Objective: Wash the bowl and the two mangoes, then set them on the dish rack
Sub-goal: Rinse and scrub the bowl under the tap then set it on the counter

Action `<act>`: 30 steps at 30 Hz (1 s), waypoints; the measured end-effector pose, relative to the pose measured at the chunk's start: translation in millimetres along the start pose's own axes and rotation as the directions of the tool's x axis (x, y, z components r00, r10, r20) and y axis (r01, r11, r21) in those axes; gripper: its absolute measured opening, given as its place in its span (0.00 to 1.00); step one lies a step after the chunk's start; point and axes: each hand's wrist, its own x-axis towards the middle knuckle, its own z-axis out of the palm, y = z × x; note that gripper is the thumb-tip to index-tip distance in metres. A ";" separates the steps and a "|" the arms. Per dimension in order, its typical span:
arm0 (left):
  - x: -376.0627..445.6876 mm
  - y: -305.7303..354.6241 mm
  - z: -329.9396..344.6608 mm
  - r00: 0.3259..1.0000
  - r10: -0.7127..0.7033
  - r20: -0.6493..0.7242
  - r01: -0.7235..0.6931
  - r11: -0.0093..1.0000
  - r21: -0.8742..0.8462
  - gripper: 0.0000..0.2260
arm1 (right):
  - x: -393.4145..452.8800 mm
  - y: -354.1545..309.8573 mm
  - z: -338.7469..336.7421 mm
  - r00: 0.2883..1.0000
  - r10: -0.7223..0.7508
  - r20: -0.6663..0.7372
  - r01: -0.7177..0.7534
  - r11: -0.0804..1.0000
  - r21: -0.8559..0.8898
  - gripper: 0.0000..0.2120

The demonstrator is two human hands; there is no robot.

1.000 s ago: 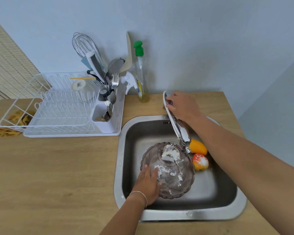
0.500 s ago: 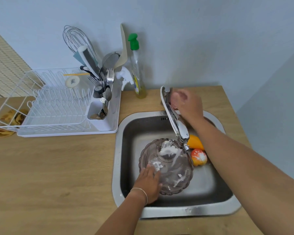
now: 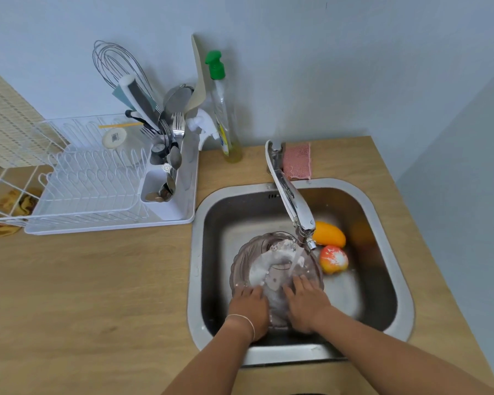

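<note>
Bowl sits foamy under running tap; left hand and right hand apparently grip its near rim.

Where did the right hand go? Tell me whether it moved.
Yes. The right hand left the faucet base and came down to the bowl in the sink.

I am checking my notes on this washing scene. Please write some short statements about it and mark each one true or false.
1. Both hands, left hand and right hand, are on the bowl. True.
2. The two mangoes lie on the dish rack. False: they lie in the sink.
3. Water runs from the faucet into the bowl. True.
4. The pink sponge lies inside the sink. False: it lies on the counter behind it.
</note>
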 end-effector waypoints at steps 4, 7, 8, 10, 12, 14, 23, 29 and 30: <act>3.1 -1.1 3.2 0.994 -0.104 0.034 0.101 0.991 0.083 0.33 | -8.7 -20.9 -4.5 0.998 -0.070 0.003 0.070 0.997 0.042 0.30; 1.1 -3.3 7.5 0.989 -0.115 0.097 0.114 0.993 0.012 0.38 | -1.3 -7.3 -4.8 0.985 -0.108 -0.138 0.105 0.994 -0.025 0.29; 0.0 -4.0 8.5 0.988 -0.100 0.118 0.102 0.995 -0.011 0.37 | 5.3 2.2 -2.8 0.973 -0.124 -0.192 0.109 0.990 -0.091 0.30; -0.4 -5.6 8.9 0.990 -0.058 0.129 0.065 0.996 -0.053 0.36 | 14.7 22.9 -1.2 0.962 -0.145 -0.231 0.098 0.974 -0.205 0.32; 0.4 -5.3 7.8 0.993 -0.014 0.119 0.024 0.996 -0.083 0.36 | 18.9 37.9 2.1 0.966 -0.158 -0.206 0.101 0.960 -0.261 0.32; 1.3 -3.9 7.3 0.994 -0.020 0.112 0.028 0.997 -0.068 0.39 | 16.6 35.3 3.6 0.964 -0.169 -0.205 0.119 0.964 -0.236 0.37; 3.4 -4.8 8.7 0.992 -0.026 0.127 0.021 0.999 0.046 0.43 | 16.6 28.2 -2.6 0.966 -0.198 -0.168 0.162 0.965 -0.205 0.33; 5.1 -6.6 7.8 0.989 -0.143 0.041 0.134 0.975 0.179 0.54 | -1.9 22.7 -2.0 0.978 -0.199 0.061 0.201 0.979 -0.028 0.37; 5.8 -6.9 9.1 0.988 -0.146 0.040 0.137 0.976 0.170 0.54 | -3.5 20.3 -4.8 0.968 -0.236 0.080 0.233 0.971 0.049 0.35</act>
